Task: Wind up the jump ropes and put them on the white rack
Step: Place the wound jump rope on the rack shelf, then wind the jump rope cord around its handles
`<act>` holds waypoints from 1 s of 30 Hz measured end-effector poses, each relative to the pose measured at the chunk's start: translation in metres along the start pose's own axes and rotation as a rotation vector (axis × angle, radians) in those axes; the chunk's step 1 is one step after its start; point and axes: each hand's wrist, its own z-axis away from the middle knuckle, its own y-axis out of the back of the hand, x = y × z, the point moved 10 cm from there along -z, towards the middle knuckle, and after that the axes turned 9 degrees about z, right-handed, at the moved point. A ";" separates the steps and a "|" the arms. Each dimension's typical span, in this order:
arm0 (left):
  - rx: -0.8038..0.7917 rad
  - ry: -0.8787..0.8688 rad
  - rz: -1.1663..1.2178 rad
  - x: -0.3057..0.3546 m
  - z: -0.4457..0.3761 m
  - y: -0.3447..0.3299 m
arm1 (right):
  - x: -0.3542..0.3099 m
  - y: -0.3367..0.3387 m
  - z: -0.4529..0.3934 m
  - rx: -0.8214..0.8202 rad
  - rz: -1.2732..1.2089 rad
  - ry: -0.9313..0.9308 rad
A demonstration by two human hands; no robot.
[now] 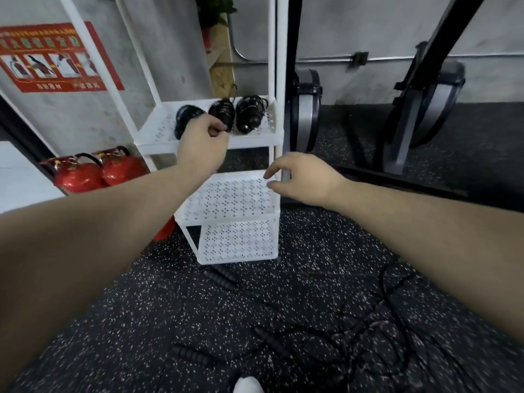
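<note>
The white rack (153, 143) stands ahead with perforated shelves. Three wound black jump ropes lie on its upper shelf: a left one (185, 113) partly hidden by my hand, a middle one (222, 112) and a right one (249, 114). My left hand (202, 143) reaches over the shelf edge, its curled fingers pinching the near end of the middle bundle. Holding nothing, my right hand (300, 180) hovers with loosely curled fingers beside the rack's right post, over the middle shelf (226, 199). Loose jump ropes lie on the floor, with ribbed handles (221, 276) (192, 354) and tangled cords (382, 313).
Two red fire extinguishers (82, 177) stand left of the rack against the wall. Black and grey exercise machines (306, 114) (425, 114) stand right of it. The floor is speckled black rubber. A white shoe tip (248, 385) shows at the bottom edge.
</note>
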 end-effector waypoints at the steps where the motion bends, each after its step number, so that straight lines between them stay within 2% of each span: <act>1: -0.039 -0.012 0.006 0.007 0.018 -0.014 | 0.006 -0.003 0.015 -0.014 -0.007 -0.020; 3: -0.165 0.063 0.087 0.008 0.057 -0.052 | 0.022 -0.011 0.045 -0.040 -0.010 -0.074; 6: -0.440 0.283 0.189 -0.011 0.133 -0.123 | 0.054 -0.036 0.098 -0.114 -0.018 -0.173; 12: -0.802 0.658 0.189 -0.071 0.295 -0.235 | 0.133 -0.115 0.210 -0.316 -0.020 -0.378; 14: -0.889 0.727 0.162 -0.092 0.337 -0.264 | 0.159 -0.138 0.242 -0.362 0.022 -0.447; 17: -0.948 0.809 0.129 -0.122 0.380 -0.296 | 0.194 -0.169 0.279 -0.429 0.152 -0.526; 19: -0.949 0.868 0.105 -0.144 0.401 -0.312 | 0.212 -0.196 0.299 -0.483 0.112 -0.573; 22: -0.962 0.868 0.023 -0.178 0.421 -0.330 | 0.228 -0.242 0.319 -0.558 0.012 -0.600; 27: -1.037 0.896 -0.124 -0.241 0.455 -0.351 | 0.228 -0.333 0.342 -0.740 -0.012 -0.459; 30: -1.098 0.807 -0.226 -0.269 0.467 -0.362 | 0.219 -0.384 0.350 -0.800 0.027 -0.321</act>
